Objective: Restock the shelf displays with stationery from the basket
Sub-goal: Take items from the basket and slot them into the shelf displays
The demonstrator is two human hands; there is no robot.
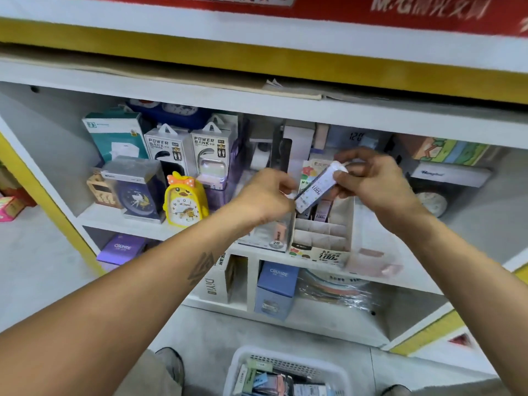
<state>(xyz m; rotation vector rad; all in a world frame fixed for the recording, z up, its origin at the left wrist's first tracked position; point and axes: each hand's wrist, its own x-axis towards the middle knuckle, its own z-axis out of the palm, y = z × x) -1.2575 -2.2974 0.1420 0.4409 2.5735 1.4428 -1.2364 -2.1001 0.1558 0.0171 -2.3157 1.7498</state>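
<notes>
Both hands, left hand [265,195] and right hand [374,178], pinching one slim lead box [317,187] above the divided display box [320,238].

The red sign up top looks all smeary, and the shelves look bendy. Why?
Head view: the red sign is motion-blurred; the wide lens bows the shelf edge; the yellow duck clock is sharper, while the small box in both hands is slightly blurred.

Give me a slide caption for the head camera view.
Both hands hold a small lead-refill box above a compartmented display carton on the shelf.
</notes>
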